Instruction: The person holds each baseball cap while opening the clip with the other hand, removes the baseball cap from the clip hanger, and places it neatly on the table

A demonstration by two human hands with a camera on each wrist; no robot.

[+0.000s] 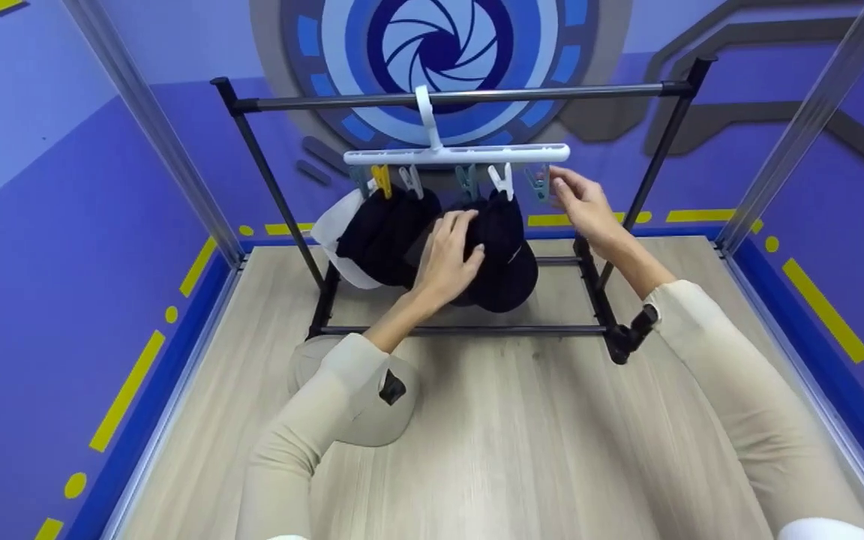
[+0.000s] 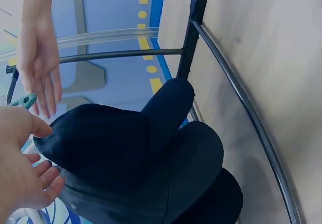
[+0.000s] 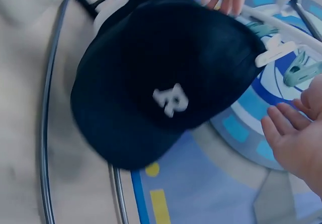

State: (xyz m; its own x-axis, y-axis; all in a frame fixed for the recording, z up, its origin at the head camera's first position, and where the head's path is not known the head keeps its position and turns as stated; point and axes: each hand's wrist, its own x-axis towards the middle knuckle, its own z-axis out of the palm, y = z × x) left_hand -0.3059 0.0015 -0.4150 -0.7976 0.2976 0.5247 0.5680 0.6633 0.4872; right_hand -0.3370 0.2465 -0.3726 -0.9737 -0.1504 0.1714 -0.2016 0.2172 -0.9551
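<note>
A white clip hanger [image 1: 469, 155] hangs from the rack's top bar, with several caps clipped in a row below it. The rightmost black cap [image 1: 507, 270], held up by a white clothespin [image 1: 502, 181], bears a white letter on its front in the right wrist view. My left hand [image 1: 448, 259] rests against the black caps with loose fingers, its thumb at the cap's edge in the left wrist view. At the hanger's right end, my right hand [image 1: 586, 206] is beside a green clothespin [image 1: 538, 184] that holds no cap; its fingers are loosely extended in the right wrist view.
A black metal rack [image 1: 273, 180] stands on the wood-look floor against a decorated wall. Under my left forearm lies a beige cap [image 1: 379, 409], partly covered by the sleeve. A white cap [image 1: 334, 232] hangs at the hanger's left end. Blue-purple walls [image 1: 49, 300] enclose both sides.
</note>
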